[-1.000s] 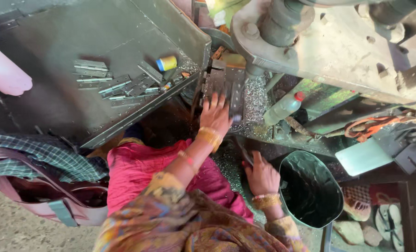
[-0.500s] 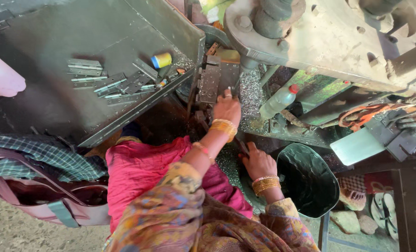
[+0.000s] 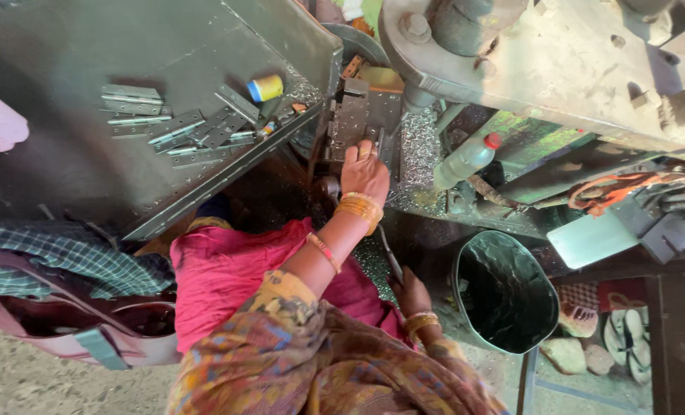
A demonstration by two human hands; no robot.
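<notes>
Fingers of the left hand (image 3: 364, 170) curl down onto a small flat metal piece (image 3: 376, 138) at the bed of the press (image 3: 365, 115), pinching it narrowly at its near edge; whether the piece is fully seated cannot be told, since the fingers cover part of it. The right hand (image 3: 410, 293) rests lower, beside the lap, closed around a thin metal rod (image 3: 389, 253) that points up toward the press. For this step a good hold would keep the fingertips on the near edge only, clear of the space under the ram, with the piece pushed flat and square against the bed (the bangles at the wrist sit close to the machine and are best kept back). To the left, on the sloping metal tray (image 3: 89, 177), lie finished-looking hinges (image 3: 175, 131) and a yellow spool (image 3: 266, 87); a plastic bottle (image 3: 465, 160) leans just right of the press, and a black bucket (image 3: 505, 292) stands below it.
</notes>
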